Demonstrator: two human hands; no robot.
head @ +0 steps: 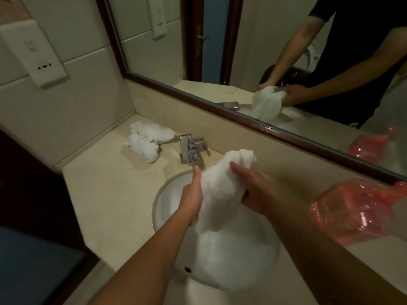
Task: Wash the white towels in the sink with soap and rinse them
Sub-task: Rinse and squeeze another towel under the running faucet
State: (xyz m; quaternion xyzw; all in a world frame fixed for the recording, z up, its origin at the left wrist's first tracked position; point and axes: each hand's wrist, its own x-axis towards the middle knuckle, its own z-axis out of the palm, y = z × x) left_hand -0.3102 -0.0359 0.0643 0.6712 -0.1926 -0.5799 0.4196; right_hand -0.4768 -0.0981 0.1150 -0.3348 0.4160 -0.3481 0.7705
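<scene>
A bunched white towel [220, 186] hangs over the round white sink [165, 194], held between both hands. My left hand [191, 195] grips its left side, thumb pointing up toward the tap. My right hand [253, 192] grips its right side, fingers curled round the cloth. The towel's lower end droops into the basin, where more white cloth or foam [233, 256] fills the bowl. A second white towel [147, 140] lies crumpled on the counter at the back left.
A chrome tap [191, 150] stands behind the sink. A pink plastic bag [352, 212] lies on the beige counter [105, 194] at the right. A mirror [264, 51] runs along the back wall; a wall socket [33, 49] sits upper left.
</scene>
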